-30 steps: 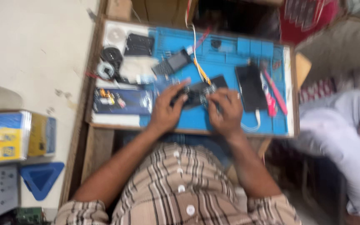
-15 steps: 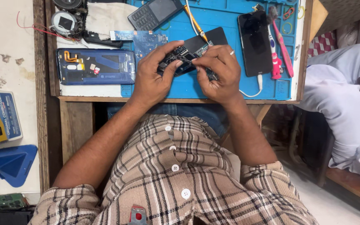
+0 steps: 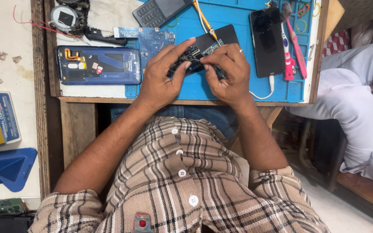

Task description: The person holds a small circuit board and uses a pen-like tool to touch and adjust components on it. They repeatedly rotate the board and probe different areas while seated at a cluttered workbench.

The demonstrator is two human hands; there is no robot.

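Small dark circuit board [image 3: 191, 56] is pinched between curled fingers of left hand [image 3: 160, 77] and right hand [image 3: 227, 73] above blue mat [image 3: 238, 17].

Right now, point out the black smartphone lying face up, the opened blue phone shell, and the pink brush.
black smartphone [image 3: 267, 41]: head view, middle of its dark screen.
opened blue phone shell [image 3: 99, 65]: head view, centre of its exposed inside.
pink brush [image 3: 297, 51]: head view, midway along its handle.

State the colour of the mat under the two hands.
The mat is bright blue, seen best in the head view, the only one.
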